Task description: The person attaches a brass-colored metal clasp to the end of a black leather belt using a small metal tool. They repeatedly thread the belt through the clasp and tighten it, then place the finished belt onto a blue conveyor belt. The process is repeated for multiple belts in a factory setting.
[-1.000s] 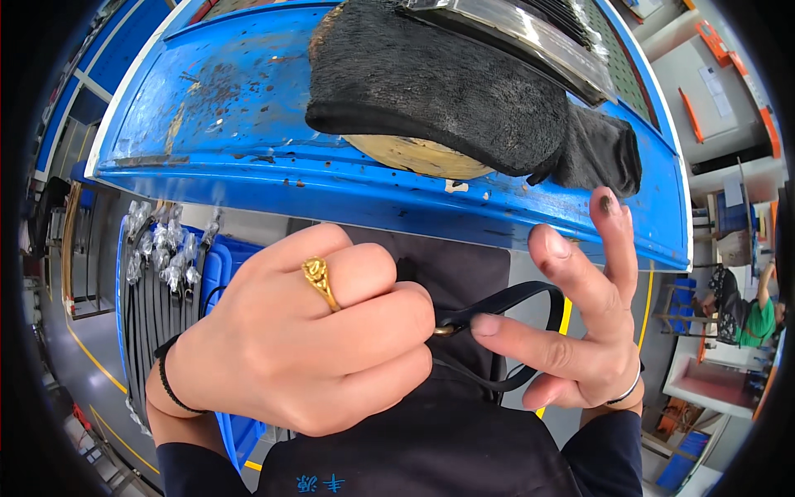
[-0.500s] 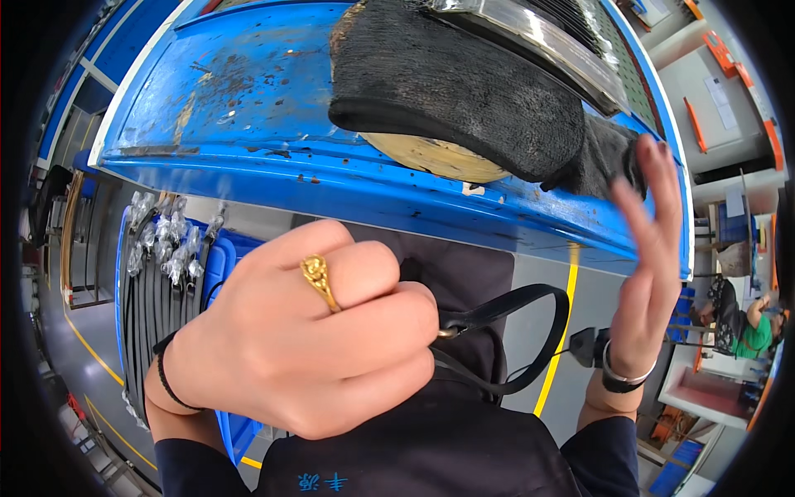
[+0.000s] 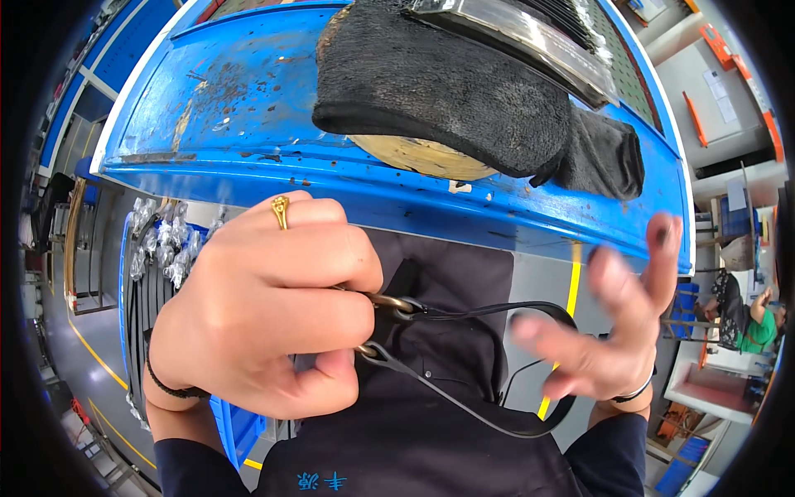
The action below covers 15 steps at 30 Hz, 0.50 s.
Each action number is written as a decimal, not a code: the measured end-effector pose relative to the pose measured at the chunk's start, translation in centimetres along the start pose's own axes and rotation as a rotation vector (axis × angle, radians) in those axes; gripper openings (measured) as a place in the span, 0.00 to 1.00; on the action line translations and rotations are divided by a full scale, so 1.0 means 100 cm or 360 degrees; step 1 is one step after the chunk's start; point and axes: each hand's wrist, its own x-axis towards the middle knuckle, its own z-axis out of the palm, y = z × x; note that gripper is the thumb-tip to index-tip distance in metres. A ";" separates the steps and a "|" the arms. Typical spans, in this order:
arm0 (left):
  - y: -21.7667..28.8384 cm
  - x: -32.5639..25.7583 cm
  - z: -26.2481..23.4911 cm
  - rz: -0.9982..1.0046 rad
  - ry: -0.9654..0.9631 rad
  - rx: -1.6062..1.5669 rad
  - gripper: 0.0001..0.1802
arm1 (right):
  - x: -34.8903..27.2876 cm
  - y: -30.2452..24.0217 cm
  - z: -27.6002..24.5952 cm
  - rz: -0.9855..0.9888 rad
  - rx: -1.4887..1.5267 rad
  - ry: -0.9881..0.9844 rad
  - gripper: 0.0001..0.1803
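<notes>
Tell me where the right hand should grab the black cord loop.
Grip the black cord loop at its far curved end, coming from the right. That end hangs free near the open right hand, while the left hand is closed over the brass fittings.

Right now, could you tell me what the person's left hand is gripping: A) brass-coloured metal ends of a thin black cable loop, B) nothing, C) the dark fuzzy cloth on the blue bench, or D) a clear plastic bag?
A: the left hand is closed around the brass-coloured metal ends of the thin black cable loop.
</notes>
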 end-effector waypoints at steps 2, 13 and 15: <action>0.000 0.001 0.002 -0.0001 0.0004 -0.0024 0.10 | 0.006 -0.003 0.002 -0.0187 -0.0076 0.0049 0.25; 0.003 0.001 -0.003 0.0004 0.0001 -0.0054 0.10 | 0.008 0.000 0.008 -0.0182 0.0402 0.0175 0.24; 0.003 -0.002 -0.004 0.0025 0.0001 -0.0036 0.10 | 0.005 0.006 0.009 0.0048 0.0753 0.0459 0.24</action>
